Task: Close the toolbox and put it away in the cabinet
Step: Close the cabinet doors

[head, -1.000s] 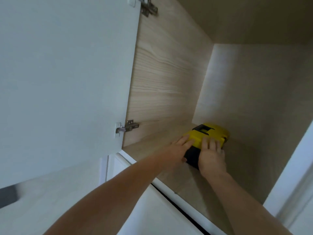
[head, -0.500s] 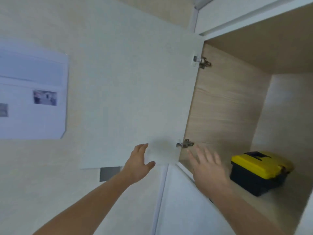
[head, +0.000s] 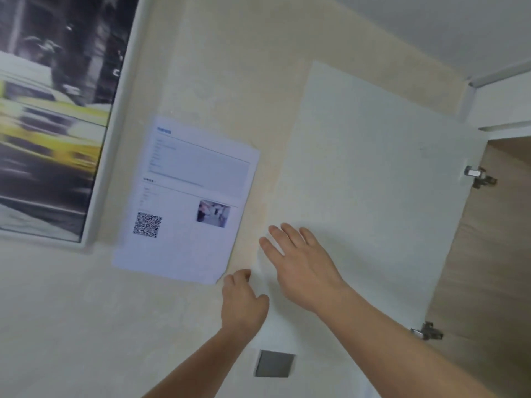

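The white cabinet door [head: 373, 196] stands swung wide open, lying nearly flat against the wall. My left hand [head: 244, 303] holds its free left edge near the lower corner, fingers curled behind the edge and thumb on the front. My right hand [head: 301, 265] is spread flat with fingers apart over the door's face, holding nothing. A strip of the wood-lined cabinet interior [head: 494, 254] shows at the far right. The toolbox is out of view.
Two metal hinges [head: 478, 176] [head: 428, 331] join the door to the cabinet. A printed sheet with a QR code [head: 186, 202] is stuck to the beige wall left of the door, beside a framed picture [head: 51, 124]. A grey wall plate [head: 274, 363] sits below the door.
Both hands left the yellow toolbox inside the cabinet and moved left to the open door. The view swung left, so the toolbox dropped out of sight. My left hand took the door's edge.
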A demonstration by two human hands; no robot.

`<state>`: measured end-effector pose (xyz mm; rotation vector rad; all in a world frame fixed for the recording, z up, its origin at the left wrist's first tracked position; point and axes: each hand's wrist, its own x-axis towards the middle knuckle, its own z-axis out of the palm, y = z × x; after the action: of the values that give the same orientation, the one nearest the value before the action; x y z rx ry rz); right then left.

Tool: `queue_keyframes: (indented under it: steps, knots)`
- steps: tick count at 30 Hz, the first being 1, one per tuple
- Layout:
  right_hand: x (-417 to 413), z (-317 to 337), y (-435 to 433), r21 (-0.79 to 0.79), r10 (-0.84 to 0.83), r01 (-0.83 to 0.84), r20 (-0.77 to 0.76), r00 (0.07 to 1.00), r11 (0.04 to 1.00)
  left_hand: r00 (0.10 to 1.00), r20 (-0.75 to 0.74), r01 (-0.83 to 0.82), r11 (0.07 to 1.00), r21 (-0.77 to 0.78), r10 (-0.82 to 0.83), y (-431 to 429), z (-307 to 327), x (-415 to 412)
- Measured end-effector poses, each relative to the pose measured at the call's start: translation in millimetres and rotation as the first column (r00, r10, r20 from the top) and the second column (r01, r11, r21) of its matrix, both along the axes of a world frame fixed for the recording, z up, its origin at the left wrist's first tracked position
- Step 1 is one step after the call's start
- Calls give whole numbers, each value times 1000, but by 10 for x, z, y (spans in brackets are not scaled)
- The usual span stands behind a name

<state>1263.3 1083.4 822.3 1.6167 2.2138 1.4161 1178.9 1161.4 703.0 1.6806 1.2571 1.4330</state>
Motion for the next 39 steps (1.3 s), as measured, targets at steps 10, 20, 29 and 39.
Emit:
queue_keyframes:
  steps: [10,20,29,39]
  knots:
    - [-331,167,59,46,39,-54,282,959,997,997,-50,70,968,240,-60,-186,-316,-111]
    - [-52,312,-983,73,253,-300,376,892,951,876,-249,481,721,499,-412,-1255,-372,-257]
    - [557,283,-2242,87,223,-281,410,885,956,774,-198,628,690,360,-601,-2311,-481,427]
    - [1526,216,-3490,104,-177,149,369,912,983,700,-471,701,391,597,-536,-3129,-612,1483]
